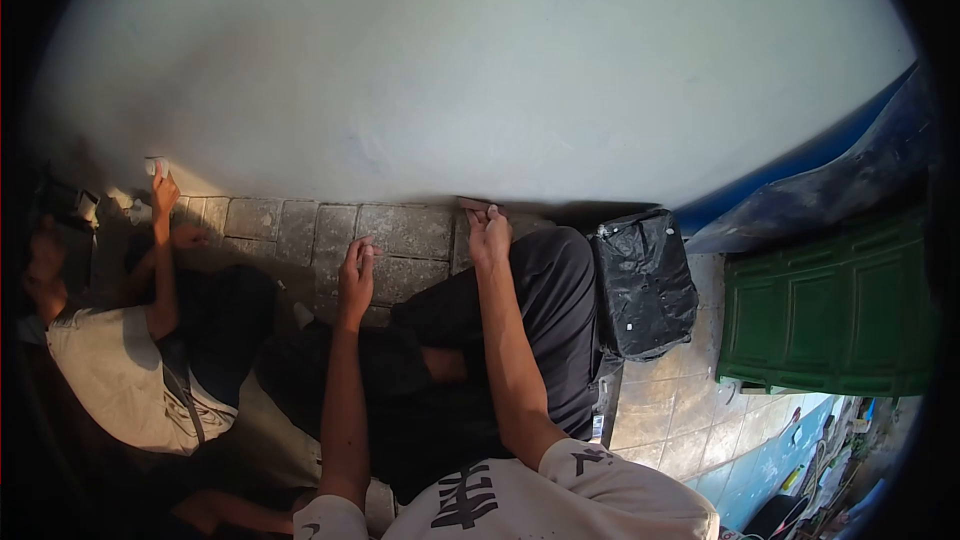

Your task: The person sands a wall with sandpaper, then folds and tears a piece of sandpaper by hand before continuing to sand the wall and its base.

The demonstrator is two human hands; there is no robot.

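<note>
My right hand (pixel 490 235) reaches to the foot of the pale wall (pixel 440 80), its fingers closed on a thin brown piece of what looks like sandpaper (pixel 480 205). This piece lies against the wall's lower part; the fingers hide some of it. Over the paving, my left hand (pixel 357 275) hangs apart from the wall. Its fingers are loosely bent, with a gap by the thumb, and I see nothing held in them.
At the left, another person (pixel 110 370) sits with a hand (pixel 164 190) at the wall, holding something whitish. Paving blocks (pixel 400 230) run along the wall. Right of my knee stands a black plastic-wrapped box (pixel 645 285). Farther right are a green ribbed panel (pixel 825 310) and a blue sheet (pixel 830 180).
</note>
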